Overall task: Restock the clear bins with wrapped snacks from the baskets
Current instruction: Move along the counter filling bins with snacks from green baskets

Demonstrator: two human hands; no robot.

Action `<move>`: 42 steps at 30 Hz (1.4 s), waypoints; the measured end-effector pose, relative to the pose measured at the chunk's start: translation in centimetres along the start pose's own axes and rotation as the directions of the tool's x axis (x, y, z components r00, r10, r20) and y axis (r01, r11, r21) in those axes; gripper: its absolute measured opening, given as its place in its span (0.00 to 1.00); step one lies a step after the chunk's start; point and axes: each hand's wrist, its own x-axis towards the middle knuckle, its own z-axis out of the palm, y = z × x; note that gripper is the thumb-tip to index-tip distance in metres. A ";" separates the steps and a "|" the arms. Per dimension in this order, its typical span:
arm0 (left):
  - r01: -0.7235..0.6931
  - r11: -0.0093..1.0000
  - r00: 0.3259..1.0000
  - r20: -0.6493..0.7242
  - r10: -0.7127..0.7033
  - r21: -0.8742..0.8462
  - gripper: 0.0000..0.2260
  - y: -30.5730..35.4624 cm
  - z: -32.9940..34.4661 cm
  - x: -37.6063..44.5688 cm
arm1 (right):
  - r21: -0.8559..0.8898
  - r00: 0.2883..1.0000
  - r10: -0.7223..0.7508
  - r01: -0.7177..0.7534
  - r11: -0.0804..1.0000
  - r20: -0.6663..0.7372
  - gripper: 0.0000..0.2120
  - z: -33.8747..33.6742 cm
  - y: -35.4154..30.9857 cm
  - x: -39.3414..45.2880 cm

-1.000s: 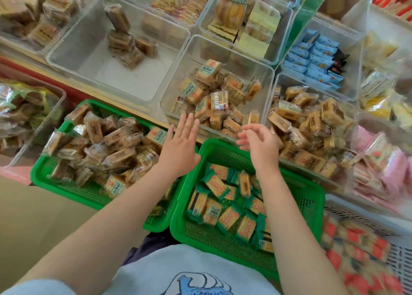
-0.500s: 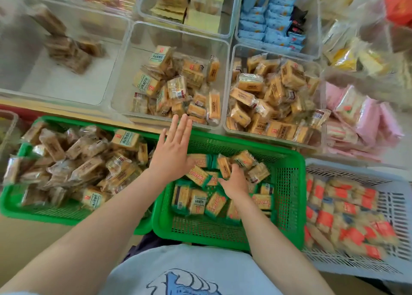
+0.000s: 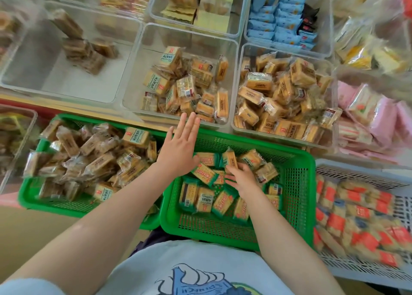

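Half done: middle clear bin [image 3: 133,89] part full, green basket [image 3: 298,183] full. Right hand [image 3: 242,176] grabbing green-wrapped snacks [image 3: 204,174]; left hand [image 3: 180,149] flat, grip wide.

Single head-worn wide-angle view, looking forward and steeply down, close above green basket [image 3: 296,196], both forearms reaching in from the bottom edge, clear bins [image 3: 185,38] farther ahead

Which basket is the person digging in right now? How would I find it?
Find the two green baskets side by side at the bottom. It is the green basket on the right, nearest the person's shirt, where the right hand reaches in. Its snacks have green wrappers; the other green basket holds clear-wrapped brown ones.
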 end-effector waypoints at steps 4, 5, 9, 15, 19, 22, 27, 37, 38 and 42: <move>0.006 1.000 1.000 0.007 -0.006 -0.005 0.45 0.0 -0.1 -0.1 | 0.056 0.999 -0.009 0.011 0.998 -0.033 0.16 0.1 -0.1 -0.7; 0.005 1.000 1.000 0.008 -0.005 -0.007 0.45 0.1 -0.1 -0.1 | 0.023 0.998 -0.018 0.019 1.000 -0.055 0.13 0.0 -0.4 -1.2; -0.003 1.000 1.000 0.004 0.003 -0.013 0.46 0.0 0.0 -0.2 | -0.035 0.993 -0.091 0.094 0.995 0.074 0.09 -1.0 -2.2 -4.7; -0.011 1.000 1.000 0.008 0.011 -0.019 0.46 0.1 0.2 0.0 | 0.213 0.904 -0.343 0.293 0.932 0.257 0.13 -1.8 -9.2 -10.3; -0.009 0.999 1.000 0.012 0.010 -0.048 0.46 0.1 0.0 0.1 | 0.110 0.848 -0.497 0.485 0.868 0.185 0.14 2.7 -15.8 -10.3; 0.002 0.997 0.999 0.033 0.000 -0.071 0.45 0.1 -0.4 0.0 | 0.015 0.850 -0.522 0.523 0.852 0.066 0.12 7.3 -19.1 -8.5; 0.029 0.996 0.998 0.063 -0.024 -0.081 0.46 0.2 -0.7 -0.2 | -0.257 0.800 -0.582 0.537 0.803 -0.146 0.05 9.2 -19.7 -6.9; -0.007 1.000 1.000 0.019 0.008 -0.026 0.41 3.9 -0.8 0.4 | -0.353 0.780 -0.475 0.345 0.869 -0.407 0.05 -3.0 -7.7 -6.2; -0.017 0.999 1.000 0.010 0.017 -0.039 0.41 4.4 -0.5 0.5 | -0.412 0.805 -0.430 0.258 0.874 -0.408 0.06 -4.1 -6.2 -5.4; -0.017 1.000 1.000 -0.008 0.017 -0.021 0.43 5.2 0.4 0.9 | -0.534 0.878 -0.325 0.097 0.840 -0.352 0.09 -7.0 -2.9 -2.5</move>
